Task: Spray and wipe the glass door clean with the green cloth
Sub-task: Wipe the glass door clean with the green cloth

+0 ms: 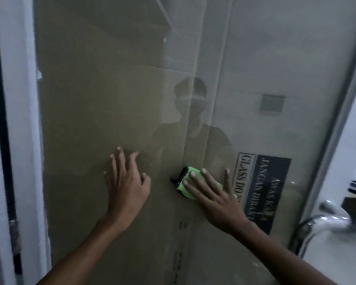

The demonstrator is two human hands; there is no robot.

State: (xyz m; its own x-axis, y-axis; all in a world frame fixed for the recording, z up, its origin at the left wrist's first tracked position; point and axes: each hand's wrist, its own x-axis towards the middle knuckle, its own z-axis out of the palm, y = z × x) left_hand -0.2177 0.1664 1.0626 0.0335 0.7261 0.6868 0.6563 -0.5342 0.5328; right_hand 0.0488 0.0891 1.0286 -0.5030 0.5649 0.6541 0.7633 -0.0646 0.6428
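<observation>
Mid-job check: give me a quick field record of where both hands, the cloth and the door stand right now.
left hand: fingers spread, touching the glass door, holding nothing
right hand: flat, fingers straight, pressing the green cloth onto the glass
green cloth: folded, under the right fingers, left of the warning sticker
door handle: metal lever, at the right edge
spray bottle: not in view

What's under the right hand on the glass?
The green cloth, pressed flat to the glass by the right hand. Its left end and dark edge show; the rest is covered by the palm.
</observation>
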